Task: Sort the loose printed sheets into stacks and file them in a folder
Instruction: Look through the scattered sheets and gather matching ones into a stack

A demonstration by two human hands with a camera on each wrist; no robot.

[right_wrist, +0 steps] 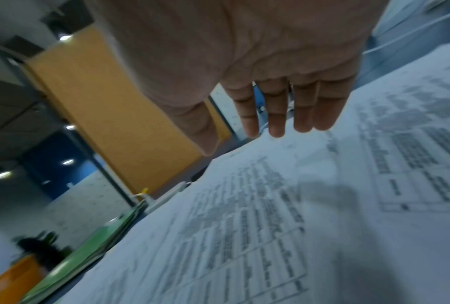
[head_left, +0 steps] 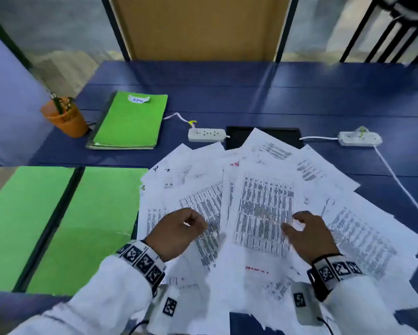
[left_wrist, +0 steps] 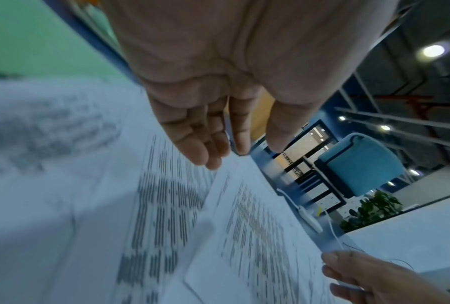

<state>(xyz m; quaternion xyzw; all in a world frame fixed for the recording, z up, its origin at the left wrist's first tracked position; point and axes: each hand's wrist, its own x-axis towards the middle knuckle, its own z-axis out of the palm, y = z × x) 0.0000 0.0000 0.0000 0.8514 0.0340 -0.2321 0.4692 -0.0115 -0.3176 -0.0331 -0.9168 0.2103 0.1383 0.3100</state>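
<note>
Several loose printed sheets [head_left: 266, 209] lie fanned in a messy pile on the blue table, also seen close up in both wrist views [left_wrist: 167, 216] [right_wrist: 270, 216]. An open green folder [head_left: 58, 226] lies flat to the left of the pile. My left hand [head_left: 179, 228] hovers just above the pile's left part, fingers relaxed and holding nothing [left_wrist: 218, 144]. My right hand [head_left: 302, 230] hovers over the middle sheet with straight fingers [right_wrist: 278, 115], empty too.
A closed green folder [head_left: 133, 122] with a white label lies at the back left, beside an orange pen cup [head_left: 65, 119]. Two white power strips [head_left: 206, 134] [head_left: 360, 139] with cables and a black tablet [head_left: 237, 136] sit behind the pile. The table's left edge is near the open folder.
</note>
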